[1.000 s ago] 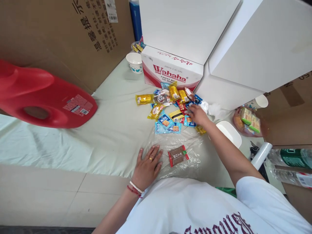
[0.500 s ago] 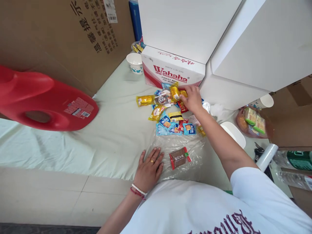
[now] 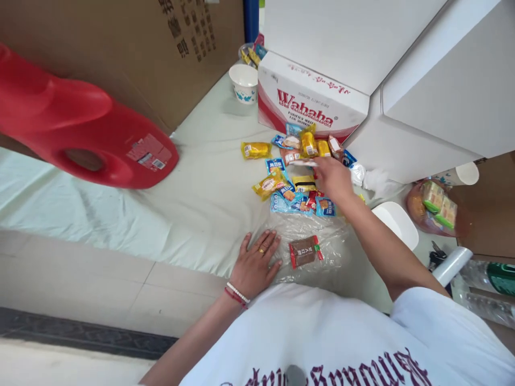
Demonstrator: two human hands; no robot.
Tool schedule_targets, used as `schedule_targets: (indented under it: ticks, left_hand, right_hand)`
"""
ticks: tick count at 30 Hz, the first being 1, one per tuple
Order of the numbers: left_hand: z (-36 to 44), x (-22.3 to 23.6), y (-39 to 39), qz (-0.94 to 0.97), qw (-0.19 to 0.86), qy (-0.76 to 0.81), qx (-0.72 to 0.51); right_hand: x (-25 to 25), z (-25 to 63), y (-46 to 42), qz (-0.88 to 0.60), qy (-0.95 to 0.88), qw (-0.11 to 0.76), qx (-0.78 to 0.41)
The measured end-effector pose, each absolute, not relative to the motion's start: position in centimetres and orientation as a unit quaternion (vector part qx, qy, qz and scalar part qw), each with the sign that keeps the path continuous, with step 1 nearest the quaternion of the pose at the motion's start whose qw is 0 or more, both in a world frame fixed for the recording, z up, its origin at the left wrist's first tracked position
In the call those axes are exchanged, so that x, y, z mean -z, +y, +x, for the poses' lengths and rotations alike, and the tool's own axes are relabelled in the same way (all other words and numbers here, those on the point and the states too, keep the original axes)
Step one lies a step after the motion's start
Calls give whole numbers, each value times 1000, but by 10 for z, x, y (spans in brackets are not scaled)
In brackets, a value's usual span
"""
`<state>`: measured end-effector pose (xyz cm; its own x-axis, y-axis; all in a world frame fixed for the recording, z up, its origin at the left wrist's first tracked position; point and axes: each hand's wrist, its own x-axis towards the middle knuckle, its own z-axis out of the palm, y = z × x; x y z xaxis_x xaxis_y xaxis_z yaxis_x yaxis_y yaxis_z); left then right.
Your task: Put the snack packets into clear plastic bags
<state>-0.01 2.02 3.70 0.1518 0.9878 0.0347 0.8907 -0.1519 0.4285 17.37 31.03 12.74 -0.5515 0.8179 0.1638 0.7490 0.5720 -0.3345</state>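
Note:
My left hand lies flat with fingers spread on the edge of a clear plastic bag on the pale green cloth. A brown snack packet with red ends lies on that bag, just right of the hand. My right hand reaches over a pile of small yellow, blue and red snack packets. Its fingertips pinch a reddish-white packet at the far side of the pile, near the Wahaha carton.
A red detergent jug lies on its side at left before a big cardboard box. A paper cup stands by the carton. White boxes, a white dish, bagged bread, a film roll and bottles crowd the right.
My right hand went from the near side of the pile to its far edge by the carton, then drew back slightly with a packet pinched. My left hand stayed flat on the bag.

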Motion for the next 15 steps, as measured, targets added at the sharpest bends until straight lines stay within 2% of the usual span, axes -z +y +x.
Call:
schedule_targets:
  ticks: [4, 7, 9, 12, 15]
  left_hand:
    - [1, -36, 20, 735, 165, 637, -165]
    - [1, -34, 20, 740, 156, 634, -163]
    - [0, -33, 20, 748, 145, 629, -156]
    - [-1, -32, 18, 754, 126, 628, -143]
    - [-2, -32, 13, 746, 113, 643, -131]
  right_hand:
    - [-138, 238, 238, -586, -641, 283, -408]
    - [-125, 256, 174, -571, -475, 269, -613]
    - [-111, 253, 139, -559, -409, 235, -682]
    - [-95, 246, 106, -588, -399, 207, -672]
    - [-98, 251, 93, -636, -566, 121, -510]
